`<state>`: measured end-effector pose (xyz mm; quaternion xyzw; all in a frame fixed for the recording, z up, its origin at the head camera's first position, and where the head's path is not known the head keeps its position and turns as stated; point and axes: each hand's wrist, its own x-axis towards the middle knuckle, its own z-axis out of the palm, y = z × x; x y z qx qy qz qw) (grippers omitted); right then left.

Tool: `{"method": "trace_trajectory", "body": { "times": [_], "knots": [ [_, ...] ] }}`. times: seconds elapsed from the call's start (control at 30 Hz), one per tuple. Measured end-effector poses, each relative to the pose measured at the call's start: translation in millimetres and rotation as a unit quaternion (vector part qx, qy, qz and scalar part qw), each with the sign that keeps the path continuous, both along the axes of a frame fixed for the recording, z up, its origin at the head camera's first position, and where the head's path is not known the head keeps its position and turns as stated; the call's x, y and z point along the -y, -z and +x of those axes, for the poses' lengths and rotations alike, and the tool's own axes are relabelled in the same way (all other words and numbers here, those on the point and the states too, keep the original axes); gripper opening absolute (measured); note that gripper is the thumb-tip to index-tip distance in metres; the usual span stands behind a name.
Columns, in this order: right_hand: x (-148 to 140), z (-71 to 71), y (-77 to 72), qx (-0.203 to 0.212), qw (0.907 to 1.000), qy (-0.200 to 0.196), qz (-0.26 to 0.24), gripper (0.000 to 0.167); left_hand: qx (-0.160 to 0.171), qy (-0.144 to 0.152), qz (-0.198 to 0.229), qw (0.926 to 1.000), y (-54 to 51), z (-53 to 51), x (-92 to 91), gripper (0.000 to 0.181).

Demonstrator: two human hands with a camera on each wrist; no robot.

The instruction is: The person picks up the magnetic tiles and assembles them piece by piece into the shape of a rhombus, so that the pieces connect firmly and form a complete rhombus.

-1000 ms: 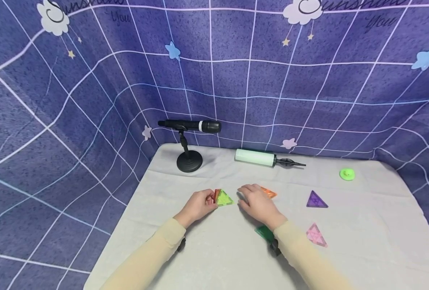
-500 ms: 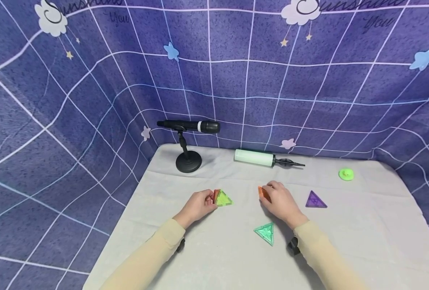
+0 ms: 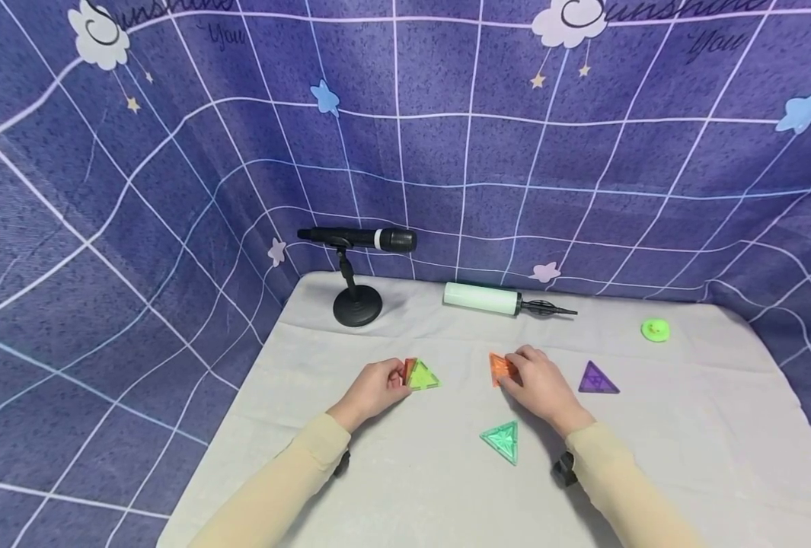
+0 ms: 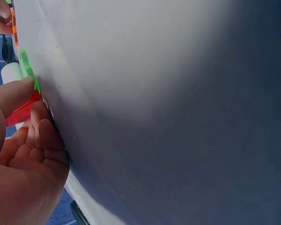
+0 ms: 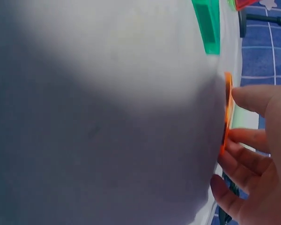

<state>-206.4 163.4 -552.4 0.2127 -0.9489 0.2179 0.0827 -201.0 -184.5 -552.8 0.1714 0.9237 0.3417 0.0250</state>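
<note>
Orange triangle (image 3: 497, 368) pinched in my right hand (image 3: 541, 387)

The orange triangle is around the middle of the counter (image 3: 412, 487), my right thumb and fingers on its edges. To its left, my left hand (image 3: 374, 390) pinches a red tile (image 3: 408, 367), a lime triangle (image 3: 422, 377) right against it. Nearer me lies a teal triangle (image 3: 504, 440); rightward, a purple triangle (image 3: 596, 379). At the far side are a microphone (image 3: 360, 237) on its stand (image 3: 357, 306), a pale green pump (image 3: 482, 298) and, farther right, a bright green disc (image 3: 655, 330).

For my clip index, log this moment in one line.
left hand: holds red tile | right hand: pinches orange tile | teal tile, purple tile: untouched
</note>
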Motion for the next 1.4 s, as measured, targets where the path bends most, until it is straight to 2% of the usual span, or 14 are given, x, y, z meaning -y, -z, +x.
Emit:
{"method": "trace_trajectory", "body": {
  "times": [0.3, 0.5, 0.77, 1.07, 1.4],
  "knots": [
    [-6, -3.3, -2.9, 0.009, 0.9994, -0.032, -0.002, 0.046, 0.002, -0.001, -0.005, 1.0, 0.8, 0.1, 1.5, 0.02],
    [-5, -5.4, -0.9, 0.02, 0.9993, -0.019, -0.024, 0.039, 0.006, -0.003, -0.003, 1.0, -0.7, 0.8, 1.3, 0.02],
    [-3, -7.2, 0.0, 0.041, 0.9972, -0.001, -0.062, 0.038, 0.013, -0.001, -0.006, 0.9999, -1.9, 0.3, 1.2, 0.021],
    [-2, -4.7, -6.4, 0.026, 0.9984, 0.004, -0.05, 0.042, 0.01, -0.001, -0.01, 0.9999, -0.4, -1.1, 1.2, 0.021],
    [10, -3.3, -13.2, 0.025, 0.9981, 0.004, -0.057, 0.015, 0.019, -0.002, -0.004, 0.9998, -2.8, -1.6, -0.4, 0.022]
  ]
}}
